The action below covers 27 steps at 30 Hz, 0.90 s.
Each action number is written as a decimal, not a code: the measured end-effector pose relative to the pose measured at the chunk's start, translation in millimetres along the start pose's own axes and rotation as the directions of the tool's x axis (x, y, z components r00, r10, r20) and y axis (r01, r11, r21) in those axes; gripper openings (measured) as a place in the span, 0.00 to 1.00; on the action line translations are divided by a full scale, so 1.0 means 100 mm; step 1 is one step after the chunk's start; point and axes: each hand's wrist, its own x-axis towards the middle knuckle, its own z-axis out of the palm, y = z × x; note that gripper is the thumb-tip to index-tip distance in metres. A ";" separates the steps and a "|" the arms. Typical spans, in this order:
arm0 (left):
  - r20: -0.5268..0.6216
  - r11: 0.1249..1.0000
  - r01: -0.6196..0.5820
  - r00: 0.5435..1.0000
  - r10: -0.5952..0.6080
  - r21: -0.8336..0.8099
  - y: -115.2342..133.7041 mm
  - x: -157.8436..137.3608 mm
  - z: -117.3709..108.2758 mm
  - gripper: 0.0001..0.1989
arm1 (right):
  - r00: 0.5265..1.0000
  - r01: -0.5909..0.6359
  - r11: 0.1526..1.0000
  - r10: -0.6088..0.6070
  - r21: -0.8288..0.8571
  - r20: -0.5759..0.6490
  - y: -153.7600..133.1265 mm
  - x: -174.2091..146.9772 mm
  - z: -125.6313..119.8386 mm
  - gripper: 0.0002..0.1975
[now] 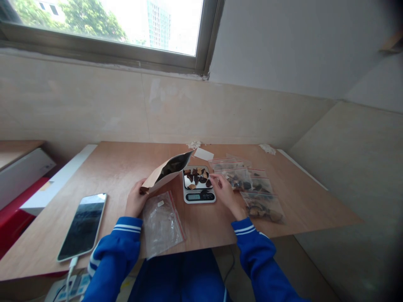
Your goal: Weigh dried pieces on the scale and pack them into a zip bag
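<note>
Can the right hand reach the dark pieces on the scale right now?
Likely yes: the right hand is at the right edge of the scale, and the pouch leaves most dark pieces uncovered.

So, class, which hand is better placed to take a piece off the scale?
Probably the right hand: it is at the edge of the scale, close to the pieces, while the left hand holds the open pouch.

The pouch [165, 180] in the left grip [135, 200] is tan outside, dark inside. Beside the right grip [224, 191], dark-brown and tan pieces [196, 179] top a white scale [199, 201]; red lines edge clear bags [262, 206]. Behind both grips, blue sleeves [118, 243] carry white stripes.
</note>
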 end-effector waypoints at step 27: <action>0.011 1.000 -0.010 1.000 0.010 0.021 -0.03 0.01 0.01 0.22 | 0.957 -0.181 0.876 0.052 0.447 0.285 -0.09 0.27 0.38 0.21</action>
